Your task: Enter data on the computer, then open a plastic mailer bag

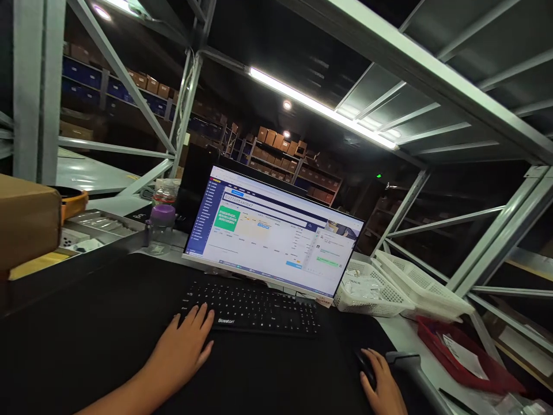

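My left hand (181, 344) lies over the left end of a black keyboard (264, 314), its fingers stretched out and a little apart, the thumb on the dark desk mat (276, 374). Near the right end of the mat, my right hand (383, 385) rests curved over a black computer mouse (366, 366). A grey handheld device, which looks like a barcode scanner (412, 369), lies just right of that hand. Behind the keyboard stands a lit monitor (259, 256) showing a web page with a long number and a chat panel.
White plastic baskets (391, 308) and a red tray (470, 369) with paper stand at the right. A cardboard box (28, 216), a divided tray (125, 230) and a purple-capped bottle (161, 230) are at the left. Metal rack posts (37, 92) frame the desk.
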`<control>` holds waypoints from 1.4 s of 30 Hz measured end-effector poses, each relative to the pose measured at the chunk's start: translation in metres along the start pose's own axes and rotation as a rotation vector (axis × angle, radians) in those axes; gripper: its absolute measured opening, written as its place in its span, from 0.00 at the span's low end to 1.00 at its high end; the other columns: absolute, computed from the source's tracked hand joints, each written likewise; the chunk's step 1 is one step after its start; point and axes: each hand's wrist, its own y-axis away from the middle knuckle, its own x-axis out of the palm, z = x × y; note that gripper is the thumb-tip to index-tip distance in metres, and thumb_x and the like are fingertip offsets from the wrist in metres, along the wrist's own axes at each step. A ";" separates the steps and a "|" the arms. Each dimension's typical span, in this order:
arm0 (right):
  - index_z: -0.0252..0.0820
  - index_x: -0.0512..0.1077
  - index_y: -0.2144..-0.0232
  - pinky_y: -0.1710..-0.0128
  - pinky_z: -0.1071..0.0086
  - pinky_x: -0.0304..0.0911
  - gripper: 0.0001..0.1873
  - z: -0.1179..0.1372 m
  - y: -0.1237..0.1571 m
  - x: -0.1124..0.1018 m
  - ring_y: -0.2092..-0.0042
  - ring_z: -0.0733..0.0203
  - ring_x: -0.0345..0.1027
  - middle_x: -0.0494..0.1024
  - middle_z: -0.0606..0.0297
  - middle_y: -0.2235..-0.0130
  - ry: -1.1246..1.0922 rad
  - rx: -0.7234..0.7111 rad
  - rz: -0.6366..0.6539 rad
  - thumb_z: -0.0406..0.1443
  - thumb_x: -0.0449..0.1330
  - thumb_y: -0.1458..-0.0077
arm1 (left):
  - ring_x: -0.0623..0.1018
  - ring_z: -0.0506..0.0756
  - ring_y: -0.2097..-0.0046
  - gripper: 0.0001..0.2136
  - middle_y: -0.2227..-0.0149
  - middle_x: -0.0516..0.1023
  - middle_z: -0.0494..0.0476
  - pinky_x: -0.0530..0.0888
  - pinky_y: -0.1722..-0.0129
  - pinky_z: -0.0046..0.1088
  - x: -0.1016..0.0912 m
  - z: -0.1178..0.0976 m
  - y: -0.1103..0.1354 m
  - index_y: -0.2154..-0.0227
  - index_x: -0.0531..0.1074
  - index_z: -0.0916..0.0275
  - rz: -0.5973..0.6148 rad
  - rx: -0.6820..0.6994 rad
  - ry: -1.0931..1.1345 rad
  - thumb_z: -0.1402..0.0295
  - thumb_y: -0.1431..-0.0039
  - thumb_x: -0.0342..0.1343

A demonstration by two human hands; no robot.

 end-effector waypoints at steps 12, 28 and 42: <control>0.45 0.72 0.44 0.38 0.55 0.68 0.27 0.020 0.003 0.000 0.40 0.47 0.72 0.74 0.55 0.42 -0.066 -0.013 -0.118 0.45 0.54 0.45 | 0.69 0.70 0.30 0.28 0.32 0.69 0.72 0.69 0.34 0.59 -0.002 0.000 0.000 0.36 0.69 0.64 -0.015 -0.004 0.022 0.66 0.36 0.42; 0.47 0.73 0.40 0.33 0.48 0.61 0.24 0.193 -0.003 -0.003 0.34 0.46 0.64 0.70 0.57 0.35 0.049 -0.279 0.080 0.37 0.60 0.37 | 0.80 0.61 0.47 0.20 0.49 0.82 0.64 0.75 0.42 0.42 0.002 0.036 -0.027 0.54 0.79 0.59 -0.153 0.101 0.360 0.57 0.36 0.46; 0.37 0.70 0.38 0.29 0.48 0.51 0.25 0.381 -0.041 0.116 0.31 0.45 0.59 0.70 0.50 0.34 -0.073 -0.366 0.260 0.43 0.58 0.32 | 0.77 0.66 0.45 0.25 0.48 0.79 0.68 0.74 0.42 0.47 0.017 0.043 -0.027 0.51 0.76 0.64 -0.231 0.003 0.382 0.49 0.41 0.52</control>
